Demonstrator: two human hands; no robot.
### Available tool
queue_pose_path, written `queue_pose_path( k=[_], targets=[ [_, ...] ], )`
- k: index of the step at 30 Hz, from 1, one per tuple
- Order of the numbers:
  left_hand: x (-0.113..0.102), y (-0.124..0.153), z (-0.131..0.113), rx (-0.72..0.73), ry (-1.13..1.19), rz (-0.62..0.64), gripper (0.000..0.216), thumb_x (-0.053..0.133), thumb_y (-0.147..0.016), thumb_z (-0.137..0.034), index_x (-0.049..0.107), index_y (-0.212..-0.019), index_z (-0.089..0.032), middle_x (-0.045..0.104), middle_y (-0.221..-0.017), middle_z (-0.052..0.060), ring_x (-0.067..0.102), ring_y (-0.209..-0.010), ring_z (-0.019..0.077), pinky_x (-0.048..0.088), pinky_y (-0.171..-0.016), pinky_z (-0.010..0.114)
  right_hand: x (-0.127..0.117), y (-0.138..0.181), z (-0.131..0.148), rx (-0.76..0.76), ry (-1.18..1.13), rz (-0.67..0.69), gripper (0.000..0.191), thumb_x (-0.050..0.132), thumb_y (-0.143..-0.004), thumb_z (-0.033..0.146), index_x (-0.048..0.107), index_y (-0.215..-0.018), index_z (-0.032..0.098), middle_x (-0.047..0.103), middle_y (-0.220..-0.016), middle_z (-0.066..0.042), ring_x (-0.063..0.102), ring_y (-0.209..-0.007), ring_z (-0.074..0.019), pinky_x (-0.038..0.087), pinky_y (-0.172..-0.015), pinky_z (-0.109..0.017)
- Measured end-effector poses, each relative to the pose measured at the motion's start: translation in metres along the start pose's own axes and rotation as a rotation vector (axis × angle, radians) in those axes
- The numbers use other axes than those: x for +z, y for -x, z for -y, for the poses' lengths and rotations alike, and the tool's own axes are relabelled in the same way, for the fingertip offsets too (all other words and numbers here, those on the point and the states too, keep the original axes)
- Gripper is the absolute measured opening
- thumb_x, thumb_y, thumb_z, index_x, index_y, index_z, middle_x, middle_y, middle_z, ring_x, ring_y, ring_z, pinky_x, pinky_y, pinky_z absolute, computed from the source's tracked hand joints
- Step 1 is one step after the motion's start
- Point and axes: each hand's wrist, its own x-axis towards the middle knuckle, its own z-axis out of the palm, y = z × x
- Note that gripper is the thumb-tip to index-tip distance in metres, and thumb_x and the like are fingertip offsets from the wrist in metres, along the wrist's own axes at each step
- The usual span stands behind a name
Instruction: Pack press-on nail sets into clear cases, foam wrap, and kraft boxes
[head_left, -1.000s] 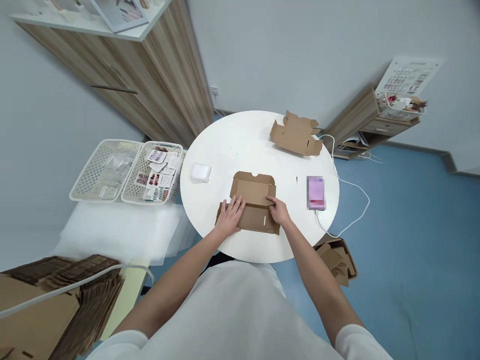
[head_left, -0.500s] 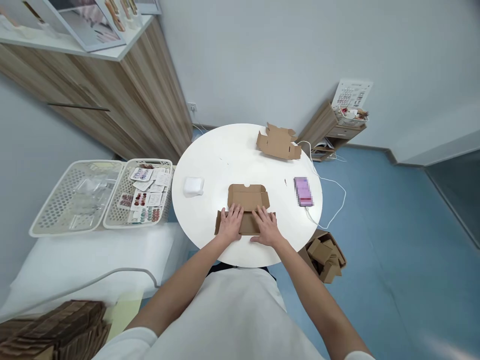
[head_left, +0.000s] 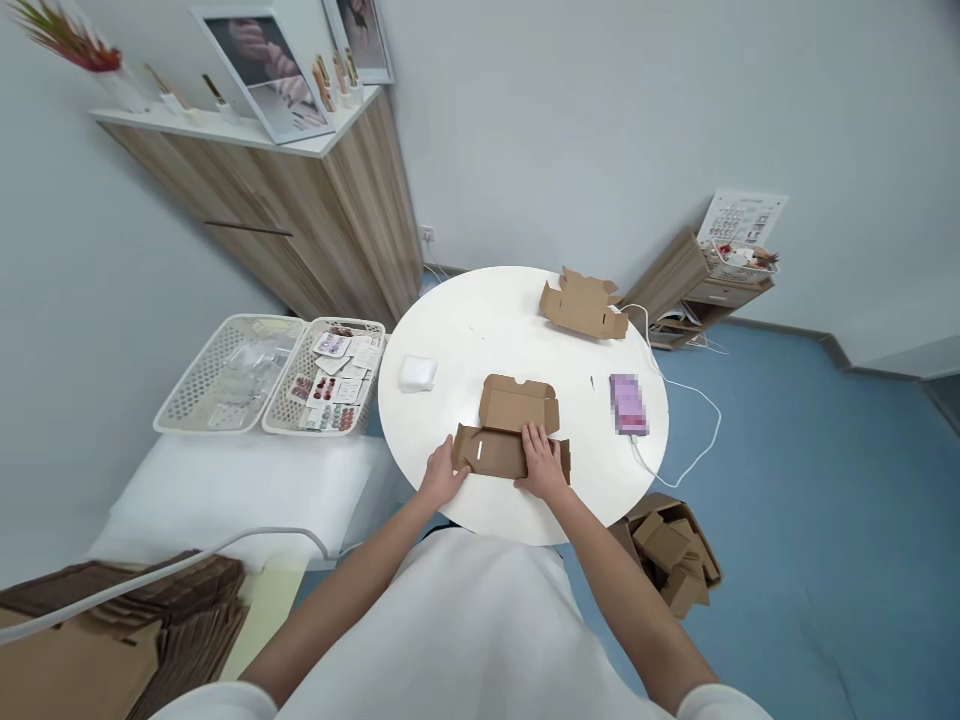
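A flat brown cardboard box blank (head_left: 514, 425) lies near the front edge of the round white table (head_left: 480, 330). My right hand (head_left: 541, 463) lies flat on its near panel with the fingers stretched out. My left hand (head_left: 442, 478) is at the blank's near left corner, fingers curled on the left flap and lifting its edge. The far flap of the blank is partly raised.
A second partly folded box (head_left: 585, 305) sits at the table's far side. A phone (head_left: 627, 403) with a white cable (head_left: 694, 430) and a small white case (head_left: 417, 373) lie on the table. Two white baskets (head_left: 277, 372) stand left; a carton of boxes (head_left: 671, 555) sits on the floor right.
My left hand slid off the top of the blank to its left corner and took the flap. My right hand stayed pressed on the panel. The camera view shifted.
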Motion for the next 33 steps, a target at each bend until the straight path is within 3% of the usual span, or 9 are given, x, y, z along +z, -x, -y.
queue_pose_path(
  k=[5,10,15,18,23,26,33],
  targets=[
    [0.005,-0.011,-0.015,-0.102,0.174,-0.069,0.058,0.049,-0.070,-0.010,0.034,-0.127,-0.015,0.054,-0.115,0.011,0.059,-0.090,0.0155,0.048,-0.078,0.029,-0.001,-0.004,0.002,-0.030,-0.016,0.019,0.114,0.070,-0.056,0.038,-0.007,-0.138,0.021,-0.001,-0.146,-0.009,-0.008,-0.133,-0.0262,0.006,-0.103,-0.051],
    [-0.002,-0.006,-0.029,-0.116,0.222,-0.183,0.044,0.047,-0.069,-0.009,0.048,-0.113,-0.017,0.060,-0.106,0.007,0.059,-0.080,0.0144,0.050,-0.074,0.029,0.000,-0.004,0.003,-0.035,-0.064,0.011,0.113,0.070,-0.055,0.035,-0.005,-0.138,0.020,0.000,-0.147,-0.009,-0.009,-0.133,-0.0273,0.006,-0.103,-0.053],
    [0.002,0.004,-0.043,-0.050,0.280,-0.177,0.037,0.045,-0.074,-0.015,0.050,-0.111,-0.016,0.060,-0.102,0.007,0.059,-0.081,0.0142,0.051,-0.070,0.028,0.004,-0.002,0.002,-0.056,-0.100,-0.008,0.111,0.070,-0.055,0.030,-0.003,-0.138,0.021,0.001,-0.147,-0.008,-0.006,-0.134,-0.0262,0.006,-0.104,-0.052],
    [0.009,0.008,-0.051,-0.004,0.189,-0.135,0.037,0.050,-0.073,-0.019,0.051,-0.109,-0.016,0.058,-0.104,0.008,0.058,-0.085,0.0154,0.050,-0.072,0.029,0.005,0.000,0.001,-0.066,-0.112,-0.001,0.112,0.071,-0.054,0.030,-0.003,-0.138,0.022,-0.001,-0.147,-0.009,-0.004,-0.134,-0.0263,0.005,-0.104,-0.051],
    [0.013,0.009,-0.050,0.038,-0.079,-0.135,0.030,0.053,-0.074,-0.027,0.058,-0.102,-0.015,0.051,-0.110,0.011,0.047,-0.108,0.0236,0.042,-0.090,0.039,0.003,-0.002,0.001,-0.069,-0.109,0.023,0.118,0.074,-0.050,0.029,-0.004,-0.138,0.021,-0.001,-0.146,-0.010,-0.004,-0.134,-0.0267,0.006,-0.104,-0.051],
    [0.013,0.008,-0.046,0.058,-0.115,-0.132,0.025,0.046,-0.078,-0.020,0.060,-0.098,-0.017,0.049,-0.110,0.010,0.045,-0.112,0.0222,0.038,-0.095,0.039,-0.001,-0.004,0.002,-0.078,-0.090,0.039,0.120,0.076,-0.048,0.029,-0.004,-0.138,0.022,0.000,-0.146,-0.010,-0.004,-0.134,-0.0267,0.005,-0.104,-0.052],
    [0.013,0.001,-0.043,0.074,-0.067,-0.124,0.033,0.043,-0.072,-0.006,0.051,-0.102,-0.016,0.052,-0.106,0.008,0.053,-0.097,0.0172,0.044,-0.083,0.031,-0.003,-0.001,0.006,-0.121,-0.087,0.064,0.127,0.078,-0.044,0.035,-0.006,-0.138,0.020,0.002,-0.146,-0.012,-0.008,-0.133,-0.0271,0.007,-0.104,-0.050]
  ],
)
